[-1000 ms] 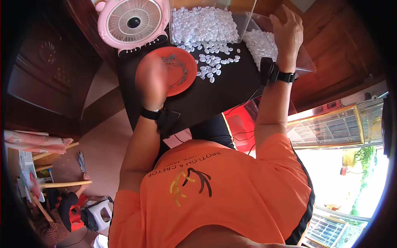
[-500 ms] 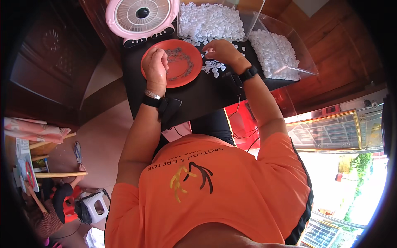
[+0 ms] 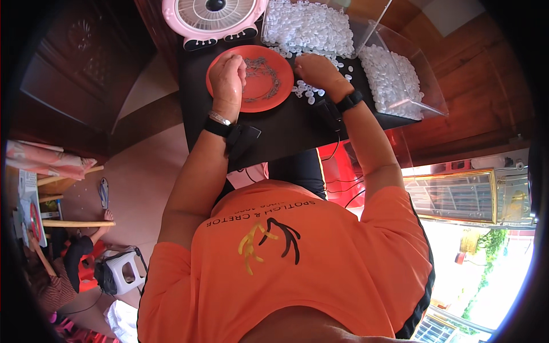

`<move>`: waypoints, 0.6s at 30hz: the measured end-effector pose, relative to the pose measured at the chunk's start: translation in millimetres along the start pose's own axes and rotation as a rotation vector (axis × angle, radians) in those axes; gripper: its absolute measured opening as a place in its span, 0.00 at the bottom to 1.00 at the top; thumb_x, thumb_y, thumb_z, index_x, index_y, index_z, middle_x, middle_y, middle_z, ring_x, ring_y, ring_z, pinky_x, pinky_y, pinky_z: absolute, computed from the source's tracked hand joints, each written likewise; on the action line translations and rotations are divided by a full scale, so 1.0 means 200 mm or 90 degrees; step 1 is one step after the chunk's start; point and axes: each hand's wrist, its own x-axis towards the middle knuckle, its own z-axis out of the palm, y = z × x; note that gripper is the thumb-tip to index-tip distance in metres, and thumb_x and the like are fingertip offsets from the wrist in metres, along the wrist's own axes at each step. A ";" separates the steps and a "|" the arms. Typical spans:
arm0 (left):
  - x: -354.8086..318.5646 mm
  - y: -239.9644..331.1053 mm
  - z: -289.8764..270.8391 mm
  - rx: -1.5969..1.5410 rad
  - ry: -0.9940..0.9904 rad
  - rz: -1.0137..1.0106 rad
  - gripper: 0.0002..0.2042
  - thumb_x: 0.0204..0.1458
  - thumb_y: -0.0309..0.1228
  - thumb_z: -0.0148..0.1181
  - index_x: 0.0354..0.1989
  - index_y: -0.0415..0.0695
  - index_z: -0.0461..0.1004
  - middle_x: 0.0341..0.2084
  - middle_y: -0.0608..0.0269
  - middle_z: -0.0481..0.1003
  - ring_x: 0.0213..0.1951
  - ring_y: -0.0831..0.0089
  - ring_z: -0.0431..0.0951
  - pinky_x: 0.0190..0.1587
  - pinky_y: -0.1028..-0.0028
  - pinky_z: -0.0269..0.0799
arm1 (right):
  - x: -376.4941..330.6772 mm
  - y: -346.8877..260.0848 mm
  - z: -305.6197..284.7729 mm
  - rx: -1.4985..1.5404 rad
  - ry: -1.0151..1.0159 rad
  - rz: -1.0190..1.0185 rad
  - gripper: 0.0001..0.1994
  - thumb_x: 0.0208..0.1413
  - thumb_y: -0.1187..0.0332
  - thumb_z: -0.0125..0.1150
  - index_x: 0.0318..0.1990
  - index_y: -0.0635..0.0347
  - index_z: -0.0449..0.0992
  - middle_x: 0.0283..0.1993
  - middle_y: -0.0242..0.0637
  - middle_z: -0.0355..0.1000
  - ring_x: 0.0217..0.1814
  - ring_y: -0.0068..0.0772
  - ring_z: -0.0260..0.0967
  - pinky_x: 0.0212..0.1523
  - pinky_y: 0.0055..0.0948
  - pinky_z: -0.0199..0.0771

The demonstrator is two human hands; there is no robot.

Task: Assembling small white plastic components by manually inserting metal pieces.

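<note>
Orange plate (image 3: 269,98) of small springs (image 3: 262,71)

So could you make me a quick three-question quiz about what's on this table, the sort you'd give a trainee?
1. True or false: the left hand rests over the round orange plastic plate that holds small thin metal pieces.
2. Which is nearest the right hand? A) the pink round fan B) the loose white plastic caps on the black tabletop C) the white stool
3. Fill in: the clear plastic bin at the right holds white ____.

Key: 1 true; 2 B; 3 caps.
</note>
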 end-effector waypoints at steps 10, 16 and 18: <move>0.01 -0.03 -0.04 0.033 -0.047 -0.048 0.11 0.54 0.32 0.49 0.22 0.42 0.70 0.16 0.69 0.67 0.16 0.83 0.65 0.16 0.83 0.58 | 0.01 -0.15 -0.19 0.232 0.145 0.033 0.09 0.53 0.64 0.54 0.32 0.61 0.74 0.32 0.44 0.73 0.35 0.46 0.71 0.36 0.38 0.71; 0.00 -0.02 -0.03 0.037 -0.173 -0.217 0.17 0.57 0.43 0.42 0.28 0.43 0.69 0.16 0.68 0.68 0.16 0.81 0.64 0.17 0.83 0.54 | 0.07 -0.43 -0.30 0.432 0.246 -0.172 0.05 0.53 0.70 0.56 0.34 0.62 0.72 0.31 0.39 0.70 0.31 0.38 0.71 0.33 0.30 0.70; 0.04 -0.06 -0.07 -0.035 -0.204 -0.230 0.15 0.57 0.41 0.43 0.29 0.43 0.69 0.16 0.67 0.68 0.16 0.80 0.65 0.17 0.82 0.55 | 0.09 -0.45 -0.28 0.429 0.258 -0.180 0.04 0.53 0.71 0.56 0.33 0.62 0.72 0.31 0.38 0.70 0.31 0.37 0.71 0.33 0.30 0.70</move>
